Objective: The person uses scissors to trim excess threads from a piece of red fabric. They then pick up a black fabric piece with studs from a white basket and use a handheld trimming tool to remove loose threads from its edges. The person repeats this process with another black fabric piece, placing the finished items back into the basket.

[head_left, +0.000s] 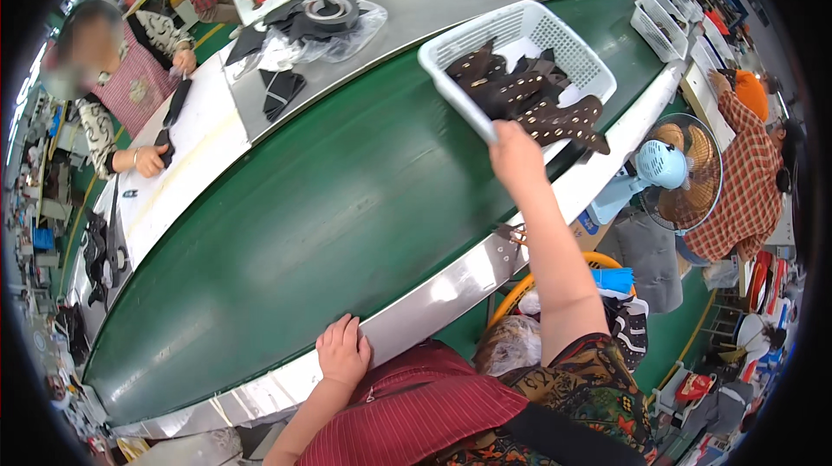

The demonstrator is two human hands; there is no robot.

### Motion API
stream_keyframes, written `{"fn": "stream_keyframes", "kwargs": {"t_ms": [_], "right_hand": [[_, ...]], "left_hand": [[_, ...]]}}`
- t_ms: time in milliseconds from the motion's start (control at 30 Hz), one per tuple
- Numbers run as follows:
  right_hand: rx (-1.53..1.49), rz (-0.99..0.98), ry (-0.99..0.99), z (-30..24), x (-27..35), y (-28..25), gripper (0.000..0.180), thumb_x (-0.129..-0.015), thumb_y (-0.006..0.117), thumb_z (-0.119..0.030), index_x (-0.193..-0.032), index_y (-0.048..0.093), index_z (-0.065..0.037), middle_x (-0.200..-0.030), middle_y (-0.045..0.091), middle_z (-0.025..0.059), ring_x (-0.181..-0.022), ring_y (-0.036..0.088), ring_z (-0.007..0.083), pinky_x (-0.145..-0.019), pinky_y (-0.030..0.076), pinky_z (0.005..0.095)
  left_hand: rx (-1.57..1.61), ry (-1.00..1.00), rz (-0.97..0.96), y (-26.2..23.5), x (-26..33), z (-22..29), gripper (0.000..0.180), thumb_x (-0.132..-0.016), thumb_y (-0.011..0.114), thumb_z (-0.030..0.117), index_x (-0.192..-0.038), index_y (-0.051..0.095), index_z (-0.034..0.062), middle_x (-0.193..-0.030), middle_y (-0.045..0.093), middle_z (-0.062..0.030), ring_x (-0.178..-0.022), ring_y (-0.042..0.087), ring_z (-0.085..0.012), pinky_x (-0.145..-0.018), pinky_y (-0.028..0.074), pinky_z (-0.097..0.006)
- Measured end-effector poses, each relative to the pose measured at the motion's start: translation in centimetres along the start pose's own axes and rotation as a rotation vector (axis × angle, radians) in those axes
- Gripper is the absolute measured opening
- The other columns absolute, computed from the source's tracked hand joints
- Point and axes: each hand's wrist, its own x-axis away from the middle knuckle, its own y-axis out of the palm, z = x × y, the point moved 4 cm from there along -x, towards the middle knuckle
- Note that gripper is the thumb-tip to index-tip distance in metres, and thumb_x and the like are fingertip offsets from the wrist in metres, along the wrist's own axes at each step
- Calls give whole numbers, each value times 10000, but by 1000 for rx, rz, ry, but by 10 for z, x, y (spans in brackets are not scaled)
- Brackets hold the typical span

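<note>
Right hand (513, 152) on white basket (555, 37) rim.

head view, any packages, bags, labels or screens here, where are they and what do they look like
clear plastic bag: far side, on the steel table beyond the green belt, crumpled, holding dark pieces.
cardboard box: right of the belt, under the fan, brown with a blue patch.
no screens show.
</note>
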Motion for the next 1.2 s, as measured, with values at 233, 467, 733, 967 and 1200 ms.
{"fn": "stream_keyframes", "kwargs": {"t_ms": [233, 467, 733, 967, 1200], "right_hand": [[-214, -468, -203, -208, 102, 37, 476, -810, 626, -244, -1168, 468, 27, -961, 544, 209, -865, 599, 355, -754, 494, 434], [-572, -143, -406, -307, 158, -2, 184, -824, 617, -244, -914, 651, -87, -795, 628, 109, -723, 611, 309, -655, 487, 394], [-1059, 319, -363, -401, 157, -137, 64, -848, 629, -20, -892, 664, 11, -850, 648, 56, -748, 593, 89, -665, 467, 211], [-928, 224, -577, -485, 255, -185, 107, -778, 611, -140, -734, 635, -46, -794, 645, 84, -756, 593, 199, -710, 463, 314], [-1865, -366, -889, -513, 291, -133, 297, -766, 695, -248, -561, 539, -100, -767, 614, 100, -770, 623, 257, -749, 508, 367]], "left_hand": [[85, 9, 117, -6, 3, -6, 402, -741, 639, 209, -1122, 571, 96, -1178, 540, -111, -1093, 512, -279, -921, 385, -423], [371, 161, 209, -46, 51, -34, 342, -746, 640, 115, -1079, 575, 66, -1186, 516, -156, -1059, 528, -331, -911, 419, -433], [807, -140, 332, -126, 134, -146, 282, -808, 594, 21, -1089, 567, 20, -1140, 569, -148, -951, 593, -314, -807, 484, -364], [904, -21, 463, -230, 176, -202, 767, -769, 690, 291, -1383, 312, 29, -1435, 316, -164, -1294, 358, -269, -1044, 297, -383], [1544, 36, 77, -242, 209, -189, 660, -784, 693, 86, -1351, 365, 10, -1213, 552, -105, -1065, 533, -145, -920, 435, -304]]}}
